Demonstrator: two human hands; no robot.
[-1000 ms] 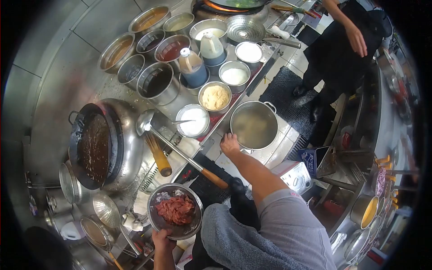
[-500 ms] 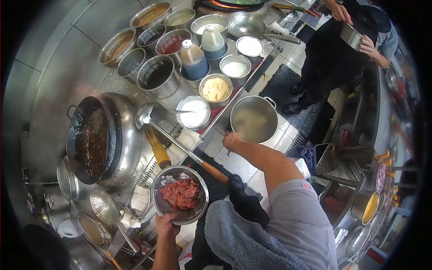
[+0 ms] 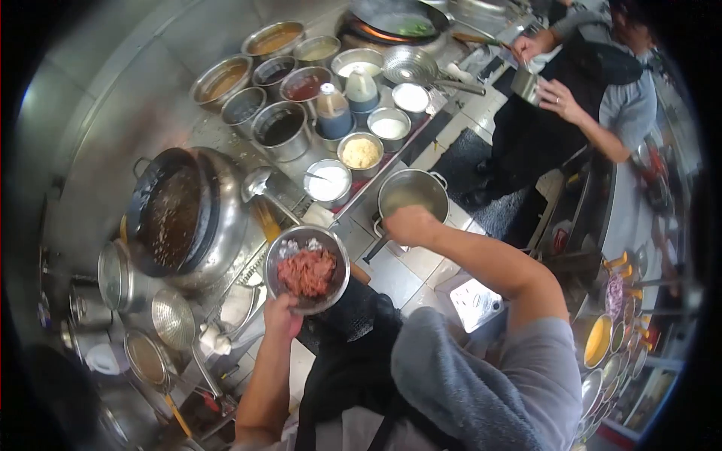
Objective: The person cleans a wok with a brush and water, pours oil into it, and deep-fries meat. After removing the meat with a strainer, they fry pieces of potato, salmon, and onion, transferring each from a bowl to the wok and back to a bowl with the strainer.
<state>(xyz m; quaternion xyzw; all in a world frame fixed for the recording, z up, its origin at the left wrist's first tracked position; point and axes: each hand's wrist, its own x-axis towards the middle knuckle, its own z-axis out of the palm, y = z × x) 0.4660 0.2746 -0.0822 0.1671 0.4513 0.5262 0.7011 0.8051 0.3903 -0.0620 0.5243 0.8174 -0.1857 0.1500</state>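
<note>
My left hand grips the near rim of a steel bowl holding raw sliced meat and a little white stuff. My right hand is closed at the near-left rim of a deep metal pot of cloudy liquid. A dark handle sticks out below that hand, seemingly in its grip; the tool's other end is hidden. Under the bowl's far edge lies a bamboo brush, with a long-handled ladle beyond it.
A large wok stands left. Sauce pots, bottles and a perforated strainer crowd the counter. Behind, a wok sits over flame. A co-worker holds a small metal pot at upper right. A white-topped container sits low right.
My right hand has moved up and over the pot's rim. The bowl has shifted slightly up in view. The co-worker has leaned in and lowered the small pot leftward. My view has tilted.
</note>
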